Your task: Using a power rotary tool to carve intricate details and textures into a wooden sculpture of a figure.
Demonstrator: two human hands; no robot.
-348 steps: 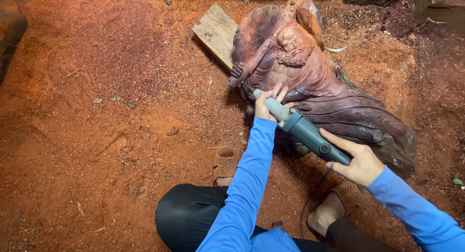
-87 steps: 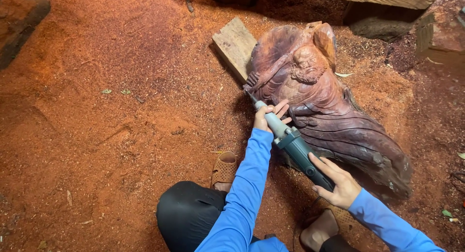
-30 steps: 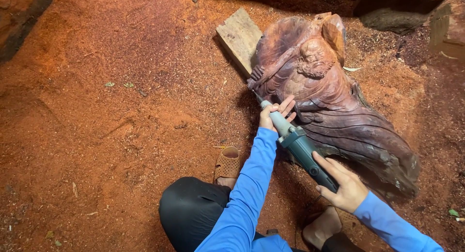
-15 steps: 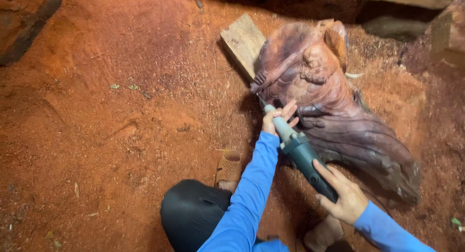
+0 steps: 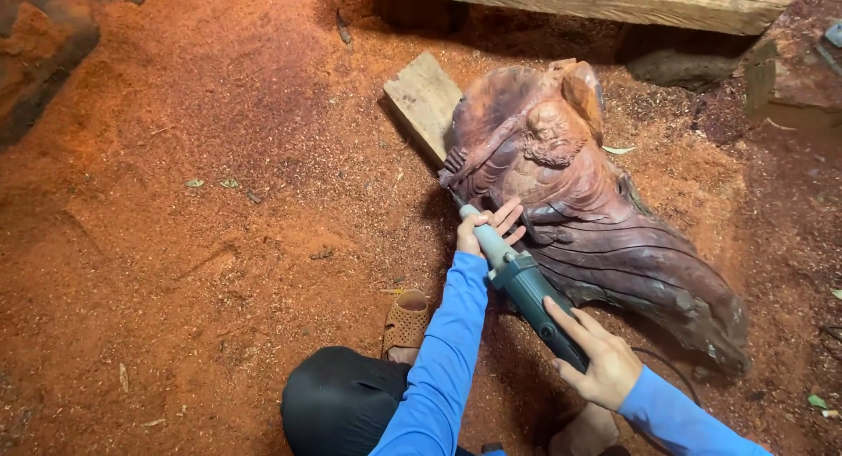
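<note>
Best to keep the die grinder shallow against the carved wooden figure, lying on sawdust with its top propped on a plank, and let the tip graze the lower folds lightly. Left hand out front, fingers wrapped loosely round the grinder's pale nose. Right hand behind, near the knee, clenched on the dark green body, wrist bent inward

Open sawdust floor leftward; carved sculpture and plank block rightward.
</note>
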